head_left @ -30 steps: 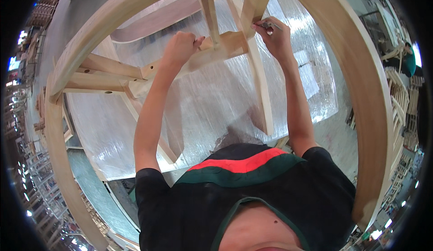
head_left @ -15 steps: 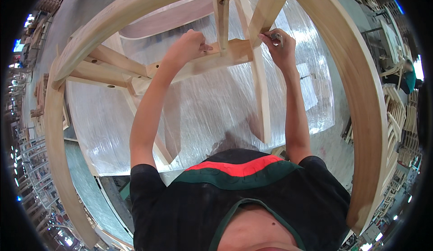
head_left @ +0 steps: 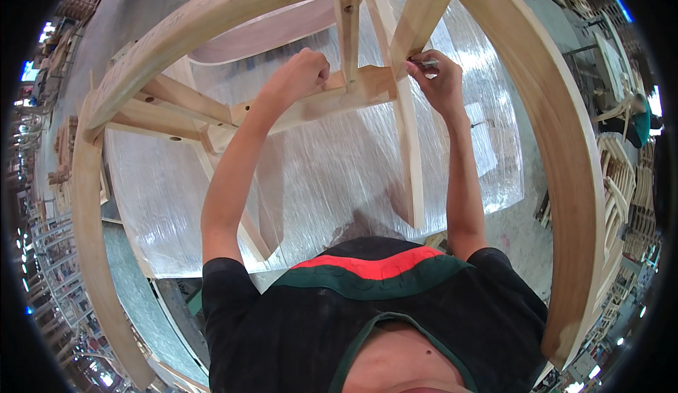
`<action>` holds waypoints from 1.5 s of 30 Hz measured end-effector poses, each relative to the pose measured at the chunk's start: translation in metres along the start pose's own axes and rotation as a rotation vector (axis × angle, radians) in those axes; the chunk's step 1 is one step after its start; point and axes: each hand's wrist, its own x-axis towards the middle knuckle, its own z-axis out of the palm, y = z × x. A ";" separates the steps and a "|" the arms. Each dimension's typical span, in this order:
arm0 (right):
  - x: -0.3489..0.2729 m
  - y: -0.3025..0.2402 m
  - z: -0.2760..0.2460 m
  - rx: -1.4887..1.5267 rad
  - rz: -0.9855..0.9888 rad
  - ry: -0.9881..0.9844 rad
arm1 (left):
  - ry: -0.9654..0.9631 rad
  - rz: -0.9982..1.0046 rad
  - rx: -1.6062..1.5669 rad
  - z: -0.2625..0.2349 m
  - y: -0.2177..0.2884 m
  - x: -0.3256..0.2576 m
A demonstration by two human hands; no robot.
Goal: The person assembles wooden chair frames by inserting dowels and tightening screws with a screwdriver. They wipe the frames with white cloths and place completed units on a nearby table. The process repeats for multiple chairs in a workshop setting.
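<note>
A pale wooden chair frame (head_left: 304, 112) rests on a plastic-wrapped surface. Over its crossrail is my left hand (head_left: 300, 76), fingers curled closed; whatever they grip, if anything, is hidden. My right hand (head_left: 441, 82) is beside the joint of the upright leg (head_left: 407, 153) and the slanted brace (head_left: 418, 22). Between its thumb and fingers are small shiny metal pieces (head_left: 428, 63), too small to name. Dark round holes show in the frame's left braces (head_left: 166, 100).
A large curved wooden rim (head_left: 565, 146) arches around my arms. Clear film (head_left: 332, 174) covers the work surface. Beyond the crossrail lies a pinkish curved panel (head_left: 268, 29). Stacked chair parts (head_left: 614, 181) and a person in green (head_left: 640, 121) are at the far right.
My left hand has shifted slightly, its fingers now more tucked in. My right hand has turned a little at the joint, still holding the metal pieces. The frame has barely moved.
</note>
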 end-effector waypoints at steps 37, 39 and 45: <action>-0.027 0.026 0.028 0.256 -0.048 0.358 | 0.393 -0.117 -0.477 0.068 -0.027 -0.016; -0.028 0.027 0.032 0.272 -0.042 0.386 | 0.432 -0.038 -0.481 0.058 -0.003 -0.019; -0.026 0.024 0.041 0.312 -0.058 0.464 | 0.268 -0.197 -0.549 0.071 -0.068 -0.021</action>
